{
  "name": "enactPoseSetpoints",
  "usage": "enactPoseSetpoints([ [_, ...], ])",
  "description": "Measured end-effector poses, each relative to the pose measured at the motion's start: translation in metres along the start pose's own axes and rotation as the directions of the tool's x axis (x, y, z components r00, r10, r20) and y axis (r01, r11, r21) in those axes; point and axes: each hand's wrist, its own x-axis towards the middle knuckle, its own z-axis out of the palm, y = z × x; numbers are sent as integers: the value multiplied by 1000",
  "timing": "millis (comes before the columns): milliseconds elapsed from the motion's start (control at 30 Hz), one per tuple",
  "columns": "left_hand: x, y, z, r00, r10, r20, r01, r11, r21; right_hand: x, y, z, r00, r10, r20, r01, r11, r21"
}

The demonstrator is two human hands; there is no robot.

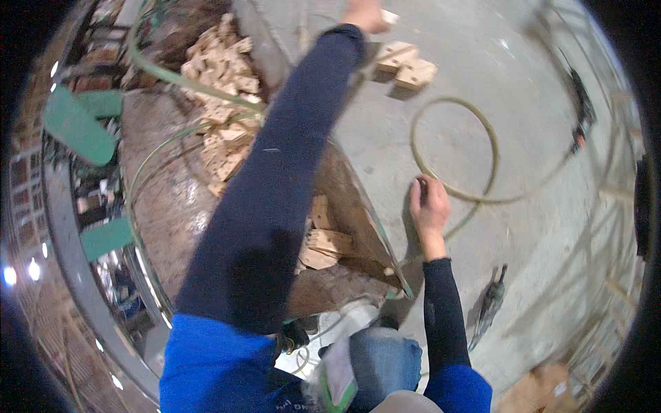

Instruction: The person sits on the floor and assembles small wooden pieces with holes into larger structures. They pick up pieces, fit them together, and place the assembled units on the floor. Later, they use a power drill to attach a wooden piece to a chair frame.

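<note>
My left hand (367, 15) is stretched far out to the top edge of the view, its arm in a dark sleeve. A pale wooden block (390, 17) shows at its fingers, which are slightly blurred and partly cut off. Just nearer lie wooden blocks (415, 73) with drilled holes, on the grey tabletop (372, 138). My right hand (432, 210) is over the tabletop beside a loop of yellowish hose (496, 148). Its fingers are curled, with something small and dark between thumb and fingers that I cannot make out.
Left of the tabletop's raised edge, many wooden blocks (220, 62) lie heaped on a brown surface (162, 186); more blocks (327, 244) sit under my left arm. Hand tools lie at right: a dark one (582, 103) on the hose, a metal one (491, 299) nearer. Green machine parts (79, 131) stand far left.
</note>
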Motion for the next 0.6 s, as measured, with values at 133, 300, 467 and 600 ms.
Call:
enactPoseSetpoints([
  [133, -7, 107, -6, 976, -58, 209, 119, 949, -291, 2, 32, -22, 999, 46, -21, -48, 993, -112],
  [300, -29, 105, -18, 946, -45, 322, 155, 933, -325, 4, 24, -14, 1000, -14, -12, 12, 991, -135],
  [467, -48, 76, -78, 974, 170, 147, -102, 917, -385, -3, 24, -6, 999, 29, 29, -26, 994, -107],
  [600, -188, 17, -211, 750, 439, -495, -649, 344, -678, -2, 33, -13, 1000, 29, -5, -29, 987, -157],
])
